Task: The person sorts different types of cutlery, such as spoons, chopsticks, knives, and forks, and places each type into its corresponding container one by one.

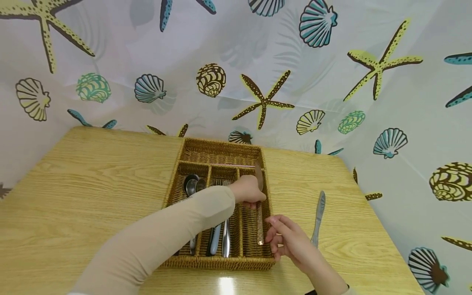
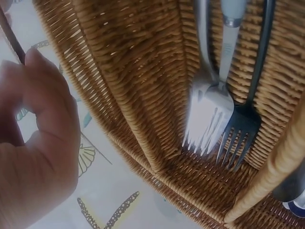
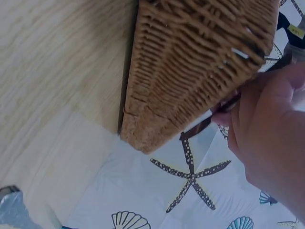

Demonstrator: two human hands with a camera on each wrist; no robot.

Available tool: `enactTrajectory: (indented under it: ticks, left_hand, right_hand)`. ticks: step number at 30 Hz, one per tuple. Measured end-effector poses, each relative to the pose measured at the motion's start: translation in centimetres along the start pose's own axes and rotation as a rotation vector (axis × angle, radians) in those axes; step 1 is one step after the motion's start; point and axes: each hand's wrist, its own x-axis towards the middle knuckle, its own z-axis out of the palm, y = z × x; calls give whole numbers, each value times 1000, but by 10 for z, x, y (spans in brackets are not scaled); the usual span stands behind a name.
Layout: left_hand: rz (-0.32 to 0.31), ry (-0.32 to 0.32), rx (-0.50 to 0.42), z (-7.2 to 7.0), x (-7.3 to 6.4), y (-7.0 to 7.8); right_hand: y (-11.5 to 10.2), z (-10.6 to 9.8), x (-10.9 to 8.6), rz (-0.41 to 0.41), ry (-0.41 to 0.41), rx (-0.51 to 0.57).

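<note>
My left hand (image 1: 248,190) reaches across the wicker cutlery basket (image 1: 221,262) and grips a knife (image 1: 259,227) near its middle. The knife has a copper-coloured handle and lies lengthwise over the right compartment, handle end toward me. In the left wrist view, the thumb and index finger of the left hand (image 2: 43,129) pinch its dark, thin length. Beside the basket's right rim, my right hand (image 1: 293,241) hangs with loosely curled fingers, holding nothing, its fingertips close to the knife's handle. In the right wrist view, the right hand (image 3: 271,124) partly hides the knife.
Forks (image 2: 209,114) fill the middle compartment and dark spoons (image 1: 191,184) the left one; a wide compartment runs across the back. Another knife (image 1: 319,213) lies on the wooden table (image 1: 92,184) right of the basket. A seashell-print cloth (image 1: 177,53) stands behind.
</note>
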Motion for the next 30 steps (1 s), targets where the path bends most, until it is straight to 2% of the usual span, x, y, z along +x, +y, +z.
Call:
enactTrajectory:
  ticks: [10,14,21,23,25,27,30]
  left_hand:
    - [-24,-68,122,10,5,-10]
    - [-40,-102,208,16,9,-7]
    - [-89,-100,330,29,17,3]
    - [-104,-91,403,33,16,7]
    - [-101,-61,538,39,14,11]
    - [-112,-42,635,46,12,14]
    - [-161,-25,721,56,10,19]
  right_hand:
    - [-4,-19,-8,-42,45,-10]
    - [-4,-23,-9,-51,51,-10]
    - [-4,-24,-9,-49,66,-8]
    - [-4,-24,-9,-49,75,-8]
    - [-4,-24,-9,-50,83,-7]
    - [-5,-23,-9,-51,91,-6]
    - [-5,-23,-9,-52,106,-16]
